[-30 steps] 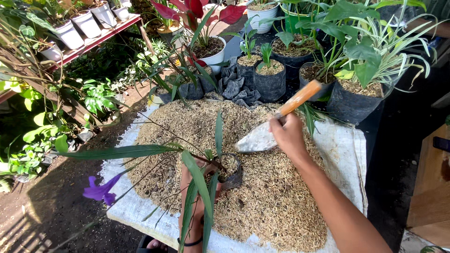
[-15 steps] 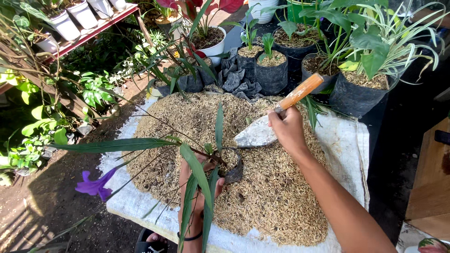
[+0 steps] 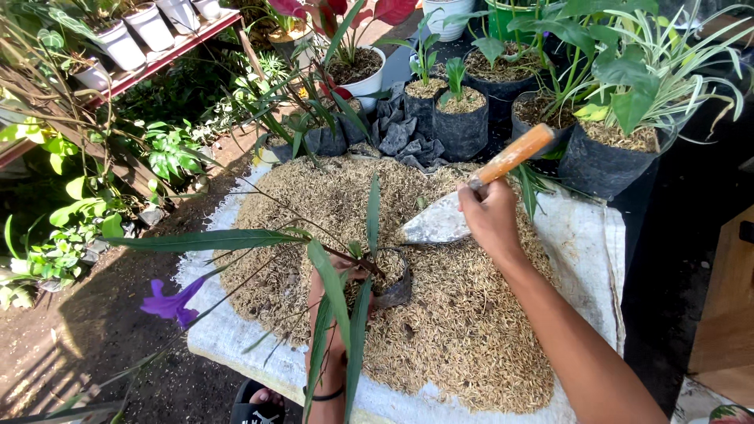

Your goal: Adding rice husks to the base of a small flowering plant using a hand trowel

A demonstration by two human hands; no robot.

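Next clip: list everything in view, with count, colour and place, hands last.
Husk pile: one, tan, on the sheet.
Sheet: one, white, under the pile.
Trowel: one, grey blade, orange handle, on the pile's far side.
Plant: one, long green leaves, in a small black bag at the pile's middle.
Flower: one, purple, left of the sheet.
Black grow bags: several, planted, behind the pile.
White pots: several, on the rack at upper left.
Left hand: holds the plant's bag.
Right hand: grips the trowel.
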